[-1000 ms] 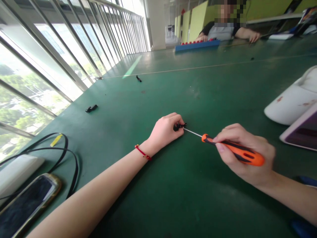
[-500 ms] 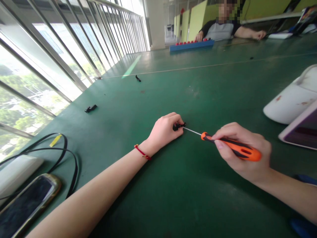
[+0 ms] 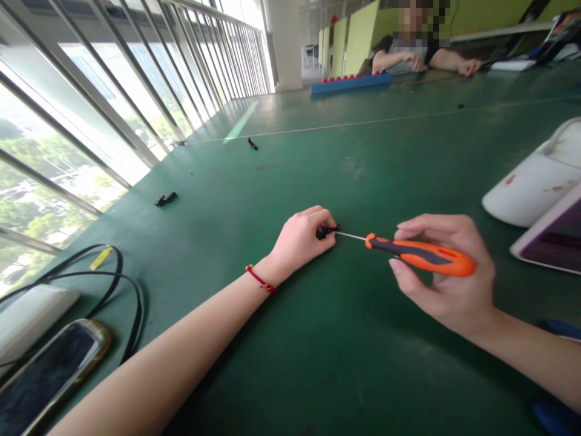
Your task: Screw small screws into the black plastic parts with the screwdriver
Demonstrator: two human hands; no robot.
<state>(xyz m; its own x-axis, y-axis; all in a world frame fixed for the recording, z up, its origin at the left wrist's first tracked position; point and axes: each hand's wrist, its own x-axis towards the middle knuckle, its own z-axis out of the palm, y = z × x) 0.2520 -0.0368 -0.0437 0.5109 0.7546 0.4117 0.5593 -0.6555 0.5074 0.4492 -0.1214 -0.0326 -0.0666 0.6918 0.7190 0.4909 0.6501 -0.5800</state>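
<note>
Near the middle of the green table [image 3: 290, 363], my left hand [image 3: 304, 238] pinches a small black part [image 3: 325, 231] between thumb and fingers. Most of that part is hidden by the fingers. A screwdriver [image 3: 422, 253] with an orange and black handle points left, its thin metal shaft reaching the black part. Whether the tip sits in a screw cannot be made out. My right hand [image 3: 458, 272] is around the back of the handle, with thumb and forefinger spread off its sides and the handle end resting against the palm and other fingers.
Two small black pieces, one nearer [image 3: 166, 199] and one farther [image 3: 253, 144], lie to the left. A phone [image 3: 49, 375] and a black cable [image 3: 136, 303] are at lower left. A white container [image 3: 531, 181] stands right. Across the table, a person [image 3: 408, 57] sits behind a blue rack [image 3: 351, 83].
My right thumb and forefinger have spread away from the screwdriver handle, which has turned and tilted slightly up. My left hand stays put. The person opposite has lifted a hand from the rack.
</note>
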